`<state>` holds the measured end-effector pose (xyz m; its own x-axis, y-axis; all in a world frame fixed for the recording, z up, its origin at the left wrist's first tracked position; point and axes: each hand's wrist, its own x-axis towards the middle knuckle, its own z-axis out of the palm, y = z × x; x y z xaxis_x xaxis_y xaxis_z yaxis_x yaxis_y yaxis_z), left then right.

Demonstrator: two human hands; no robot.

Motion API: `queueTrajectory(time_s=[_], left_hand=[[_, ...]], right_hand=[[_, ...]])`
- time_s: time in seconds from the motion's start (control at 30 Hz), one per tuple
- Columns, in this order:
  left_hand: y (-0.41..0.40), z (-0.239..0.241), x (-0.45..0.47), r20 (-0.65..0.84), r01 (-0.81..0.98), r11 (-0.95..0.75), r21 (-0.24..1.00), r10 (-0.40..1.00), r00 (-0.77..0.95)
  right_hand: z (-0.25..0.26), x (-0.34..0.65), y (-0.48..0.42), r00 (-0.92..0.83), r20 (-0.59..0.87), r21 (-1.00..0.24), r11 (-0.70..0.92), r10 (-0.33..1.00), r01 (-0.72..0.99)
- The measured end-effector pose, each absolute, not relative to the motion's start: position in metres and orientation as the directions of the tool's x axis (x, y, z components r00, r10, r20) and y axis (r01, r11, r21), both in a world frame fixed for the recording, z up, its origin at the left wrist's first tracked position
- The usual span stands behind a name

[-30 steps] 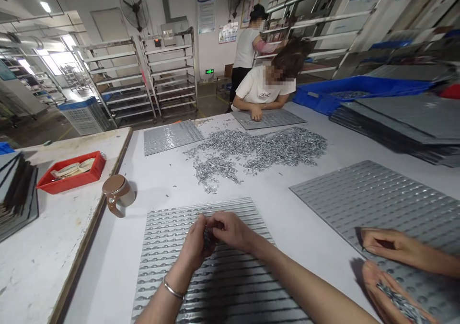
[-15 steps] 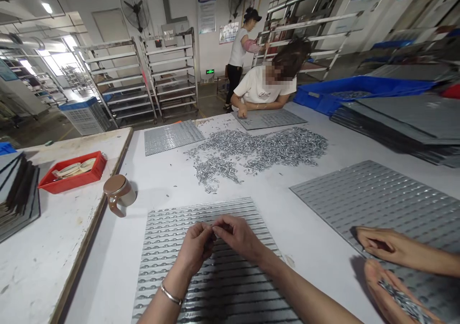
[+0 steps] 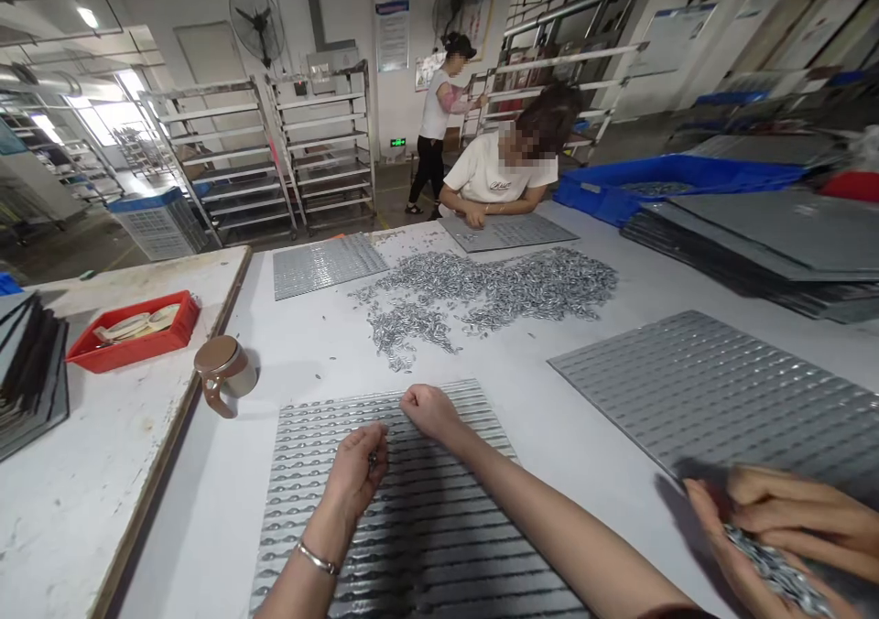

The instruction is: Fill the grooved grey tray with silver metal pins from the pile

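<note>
A grey ridged sheet (image 3: pixel 316 509) lies before me, with small shiny pieces set in rows along its left part. Over its middle is my left hand (image 3: pixel 358 468), its fingers curled around a few small silvery oval pieces (image 3: pixel 373 460). My right hand (image 3: pixel 429 410) rests at the sheet's upper part, with thumb and fingers pinched together. Whatever sits between those fingertips is hidden. Beyond the sheet spreads a loose heap of the same silvery pieces (image 3: pixel 542 285).
At right, a co-worker's hands (image 3: pixel 789 518) hold silvery pieces over another ridged sheet (image 3: pixel 687 372). A brown-lidded mug (image 3: pixel 237 372) and red tray (image 3: pixel 137 349) stand left. Stacked sheets (image 3: pixel 755 225) and a blue bin (image 3: pixel 591 193) lie far right; another person (image 3: pixel 508 170) leans over a sheet opposite.
My hands have parted: the right moved up the sheet, the left drew back slightly left. The co-worker's right hand moved down to the pieces in their other palm.
</note>
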<state>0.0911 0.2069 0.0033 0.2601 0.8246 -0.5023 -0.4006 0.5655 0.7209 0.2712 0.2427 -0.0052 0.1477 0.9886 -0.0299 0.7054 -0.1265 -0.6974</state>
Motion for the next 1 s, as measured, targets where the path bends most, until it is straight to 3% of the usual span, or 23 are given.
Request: queueTrajectory(time_s=[0.13,0.3,0.53,0.67,0.83,1.0], left_hand=[[0.209,0.003,0.09,-0.546,-0.423,0.601,0.678,0.797,0.257],[0.211,0.004,0.097,-0.503,-0.476,0.572,0.669,0.819,0.276],[0.205,0.005,0.107,-0.476,-0.436,0.592,0.678,0.805,0.353],[0.202,0.001,0.113,-0.506,-0.395,0.633,0.666,0.772,0.384],[0.207,0.001,0.108,-0.598,-0.442,0.651,0.616,0.753,0.276],[0.208,0.007,0.1,-0.585,-0.445,0.617,0.649,0.779,0.228]], right_hand=[[-0.013,0.27,0.25,0.164,-0.057,-0.671,-0.159,0.985,0.724],[-0.003,0.275,0.238,0.13,-0.029,-0.737,-0.109,0.991,0.667],[0.015,0.268,0.184,-0.038,0.138,-0.914,0.142,0.99,0.38],[0.011,0.27,0.181,-0.04,0.138,-0.886,0.142,0.99,0.442],[-0.001,0.277,0.208,0.048,0.027,-0.771,-0.01,0.998,0.637],[-0.014,0.27,0.23,0.12,-0.012,-0.669,-0.097,0.993,0.737]])
